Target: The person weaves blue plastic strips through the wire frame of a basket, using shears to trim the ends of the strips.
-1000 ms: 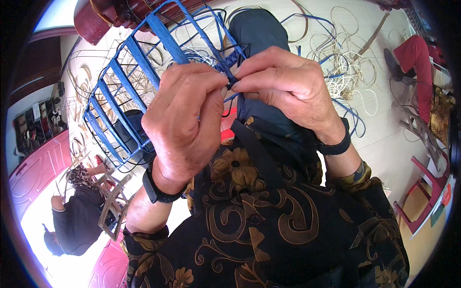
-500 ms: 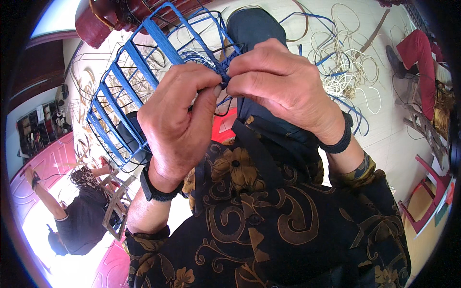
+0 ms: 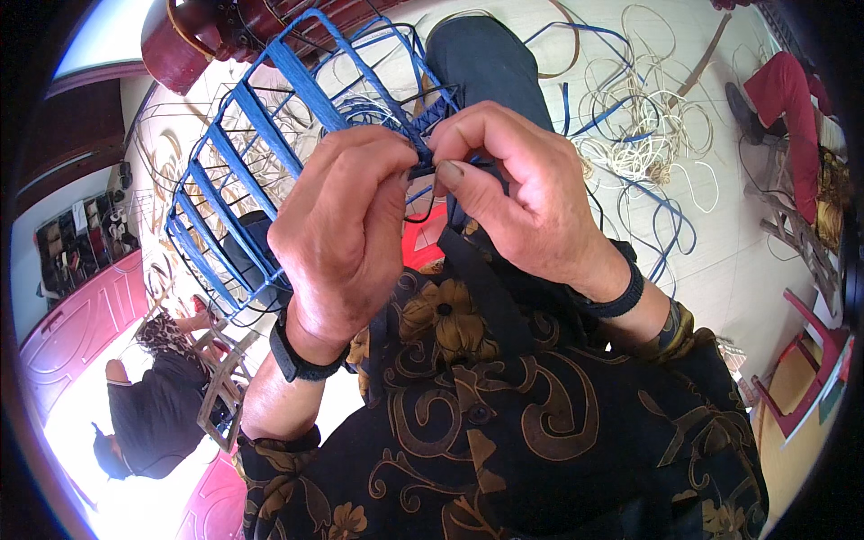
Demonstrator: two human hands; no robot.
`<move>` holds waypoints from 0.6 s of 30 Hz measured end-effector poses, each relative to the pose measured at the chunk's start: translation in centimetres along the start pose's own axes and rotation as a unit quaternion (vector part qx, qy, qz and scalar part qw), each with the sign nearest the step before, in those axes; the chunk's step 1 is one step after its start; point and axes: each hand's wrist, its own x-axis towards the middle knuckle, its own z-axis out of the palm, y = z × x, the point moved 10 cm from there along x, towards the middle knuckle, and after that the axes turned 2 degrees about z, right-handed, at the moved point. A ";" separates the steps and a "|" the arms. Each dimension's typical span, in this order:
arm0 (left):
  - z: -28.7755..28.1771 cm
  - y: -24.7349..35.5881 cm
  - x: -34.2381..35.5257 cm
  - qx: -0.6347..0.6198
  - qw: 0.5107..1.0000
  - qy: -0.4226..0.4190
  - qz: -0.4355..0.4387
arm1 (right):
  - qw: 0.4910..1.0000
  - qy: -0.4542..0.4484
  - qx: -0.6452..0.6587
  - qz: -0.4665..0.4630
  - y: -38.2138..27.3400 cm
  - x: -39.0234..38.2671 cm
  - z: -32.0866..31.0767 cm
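A black wire basket frame [image 3: 310,84], partly wrapped with flat blue strips, leans across my lap at the upper left. My left hand [image 3: 337,211] is closed in a pinch on its wrapped corner. Close beside it, my right hand [image 3: 535,193] curls with thumb and forefinger nearly together at the same edge. A blue strip seems to lie between those right fingertips, though most of it is hidden. Blue wrapping [image 3: 430,114] covers the frame bar just above my fingers.
Tangled pale cane strands [image 3: 643,148] and loose blue strips [image 3: 670,211] lie on the tiled floor at the right. A dark red wooden piece [image 3: 193,45] stands at the upper left. Another person [image 3: 166,405] sits at the lower left; a red-trousered leg [image 3: 787,117] shows far right.
My right hand has turned and opened slightly, its thumb now showing at the wrapped edge. My left hand keeps its pinch. The other person's raised arm has come down.
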 end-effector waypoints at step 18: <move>0.7 1.1 -0.8 0.141 0.989 0.001 0.041 | 0.994 -0.034 0.034 0.096 1.2 -0.4 0.9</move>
